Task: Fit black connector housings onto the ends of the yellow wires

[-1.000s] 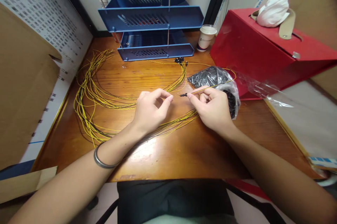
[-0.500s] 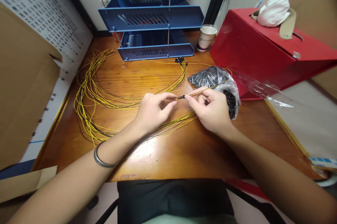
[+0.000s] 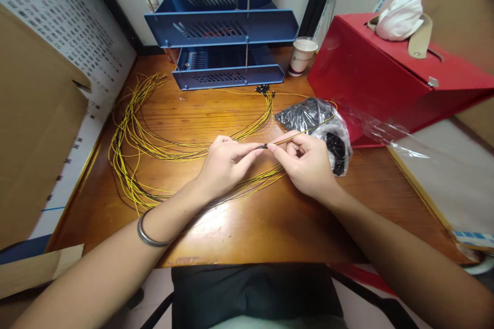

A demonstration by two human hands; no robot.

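Note:
A small black connector (image 3: pixel 264 146) bridges the fingertips of my two hands above the table. My left hand (image 3: pixel 230 160) pinches its left end between thumb and index finger. From the other side, my right hand (image 3: pixel 303 159) grips the connector's right end, where a thin yellow-and-black wire (image 3: pixel 314 127) runs out over my fingers towards the back right. Beneath and beside my hands lies a large looped bundle of yellow and black wires (image 3: pixel 129 149). Black connector ends (image 3: pixel 264 89) gather at the bundle's back tip. Close behind my right hand is a clear plastic bag (image 3: pixel 304 113) of small black parts.
Blue stacked trays (image 3: pixel 227 75) stand at the back of the wooden table (image 3: pixel 239 236). A paper cup (image 3: pixel 302 56) sits beside them. To the right is a red tissue box (image 3: pixel 358 76); brown cardboard (image 3: pixel 34 128) rises on the left.
My left thumb and index finger have closed onto the connector's left end; before, they were slightly apart near its tip. My right hand has shifted slightly left.

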